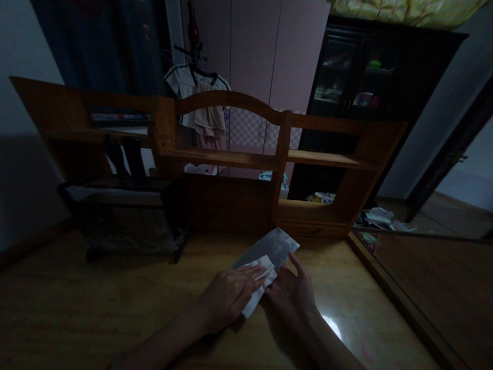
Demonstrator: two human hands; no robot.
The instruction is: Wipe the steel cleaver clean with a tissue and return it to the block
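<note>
Low over the wooden surface, a cleaver [276, 243] shows its broad grey blade, mottled with pale marks. My right hand [292, 291] is closed around its handle end, thumb up along the blade's edge; the handle itself is hidden. A folded white tissue [253, 304] lies against the blade. My left hand [232, 293] presses that tissue flat to the metal, fingers stretched across it and closed together. To the left stands a black-framed holder [125, 214] with see-through sides and two dark handles [132, 159] sticking up from it.
A wooden shelf unit [227, 158] runs along the back of the wooden surface [129, 313]. A raised wooden edge [408, 317] bounds the right side. Beyond stand pink wardrobe doors [253, 52], a dark cabinet [383, 76] and hanging clothes [210, 111]. The room is dim.
</note>
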